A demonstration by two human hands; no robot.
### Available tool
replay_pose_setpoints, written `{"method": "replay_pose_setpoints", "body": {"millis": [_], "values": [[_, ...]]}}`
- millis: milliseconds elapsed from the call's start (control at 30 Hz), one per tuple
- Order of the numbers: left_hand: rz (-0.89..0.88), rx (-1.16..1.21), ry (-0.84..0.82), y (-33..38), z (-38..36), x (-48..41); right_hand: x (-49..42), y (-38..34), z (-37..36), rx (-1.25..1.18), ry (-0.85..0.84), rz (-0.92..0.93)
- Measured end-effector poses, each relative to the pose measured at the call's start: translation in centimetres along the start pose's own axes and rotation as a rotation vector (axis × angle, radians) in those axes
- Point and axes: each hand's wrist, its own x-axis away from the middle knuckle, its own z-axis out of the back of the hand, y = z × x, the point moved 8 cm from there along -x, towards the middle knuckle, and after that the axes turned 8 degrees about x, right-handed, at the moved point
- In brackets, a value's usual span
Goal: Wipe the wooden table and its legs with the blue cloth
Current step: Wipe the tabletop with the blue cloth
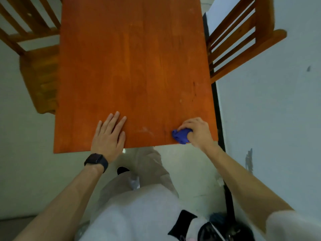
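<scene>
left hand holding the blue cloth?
No, the left hand lies flat and bare on the wooden table; the right hand grips the blue cloth.

table legs hidden beneath wooden table (132,66), blue cloth (180,136) partly covered by right hand (196,130)

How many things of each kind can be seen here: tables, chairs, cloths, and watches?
Table: 1
Chairs: 2, one at the left and one at the right
Cloth: 1, bunched in the right hand
Watch: 1, on the wrist of the left hand
Total: 5
</scene>
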Motion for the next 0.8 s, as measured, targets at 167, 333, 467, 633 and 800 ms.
{"method": "replay_pose_setpoints", "body": {"millis": [167, 333, 467, 633, 800], "values": [[0.096, 0.043, -0.038, -0.8, -0.7, 5.3, 8.5, 5.8, 1.6, 0.191, -0.292, -0.332], [0.156, 0.06, -0.084, -0.7, -0.7, 6.8, 4.9, -5.3, 2.7, -0.17, 0.064, -0.111], [0.205, 0.022, -0.093, -1.8, 0.2, 7.8, 0.5, -18.4, -1.1, -0.129, 0.156, 0.098], [0.304, -0.092, -0.137, -2.9, 0.1, 8.6, 0.6, -21.8, -6.8, 0.199, 0.116, 0.261], [0.35, -0.143, -0.197, -0.7, 0.5, 7.9, 5.0, -5.8, -3.3, 0.224, 0.193, -0.177]]}}
